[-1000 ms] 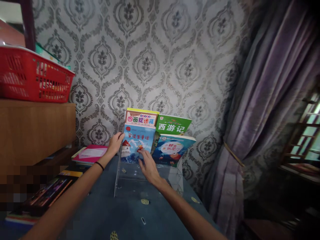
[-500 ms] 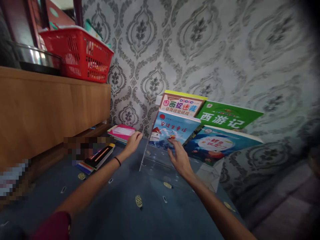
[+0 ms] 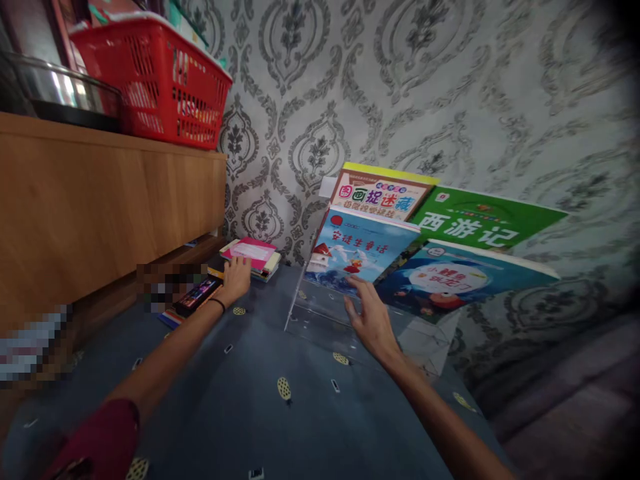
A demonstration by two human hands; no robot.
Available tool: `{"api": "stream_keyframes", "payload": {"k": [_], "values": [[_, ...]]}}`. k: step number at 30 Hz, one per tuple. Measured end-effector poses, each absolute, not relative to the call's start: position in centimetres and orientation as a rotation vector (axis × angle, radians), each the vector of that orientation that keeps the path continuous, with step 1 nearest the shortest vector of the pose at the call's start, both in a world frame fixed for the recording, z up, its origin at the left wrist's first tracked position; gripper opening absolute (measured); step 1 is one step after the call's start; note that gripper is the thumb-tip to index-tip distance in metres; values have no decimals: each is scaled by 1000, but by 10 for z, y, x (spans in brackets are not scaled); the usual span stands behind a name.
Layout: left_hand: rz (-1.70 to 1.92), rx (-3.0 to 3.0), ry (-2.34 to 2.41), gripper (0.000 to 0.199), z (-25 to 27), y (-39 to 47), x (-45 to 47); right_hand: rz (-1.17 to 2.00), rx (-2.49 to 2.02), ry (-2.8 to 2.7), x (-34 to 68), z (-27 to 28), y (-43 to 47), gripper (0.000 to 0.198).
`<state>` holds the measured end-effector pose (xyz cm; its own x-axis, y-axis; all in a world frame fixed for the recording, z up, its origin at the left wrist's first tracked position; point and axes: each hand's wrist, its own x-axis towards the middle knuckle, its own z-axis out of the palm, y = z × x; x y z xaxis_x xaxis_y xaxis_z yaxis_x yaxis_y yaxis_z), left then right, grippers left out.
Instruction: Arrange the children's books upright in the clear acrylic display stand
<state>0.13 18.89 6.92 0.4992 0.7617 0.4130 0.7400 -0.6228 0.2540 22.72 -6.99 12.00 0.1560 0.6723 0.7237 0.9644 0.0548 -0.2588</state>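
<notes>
My left hand is open, its fingers stretched out between two piles of books. Beside it on the left lies a dark-covered book on top of others; just beyond its fingertips is a stack with a pink cover. My right hand is open too, thumb and fingers apart, at the lower edge of a blue picture book. Whether it touches the cover I cannot tell. That book leans in a clear stand alongside a dark blue book, with a yellow-topped book and a green book behind.
A dark cloth with pineapple prints covers the surface. At the left, a wooden cabinet carries a red basket and a metal bowl. Patterned wallpaper rises behind the stand.
My left hand has moved left and towards me, from beside the pink-covered stack to between the two piles, and its fingers have straightened. My right hand stays at the blue book.
</notes>
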Motion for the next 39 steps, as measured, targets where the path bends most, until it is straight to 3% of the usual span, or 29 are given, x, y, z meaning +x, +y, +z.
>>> {"api": "stream_keyframes", "payload": {"k": [6,16,26,39], "values": [[619,2856,1298,54,68,215,8,-457,-1701,-1541,219,113,-84,38],[586,2879,1216,38,82,233,6,-272,-1790,-1436,201,63,-120,35],[1012,2315,1413,28,136,269,-14,-92,-1755,-1261,178,2,-132,34],[1226,1632,997,26,150,230,-68,24,-1709,-1211,159,-30,-130,31]]}}
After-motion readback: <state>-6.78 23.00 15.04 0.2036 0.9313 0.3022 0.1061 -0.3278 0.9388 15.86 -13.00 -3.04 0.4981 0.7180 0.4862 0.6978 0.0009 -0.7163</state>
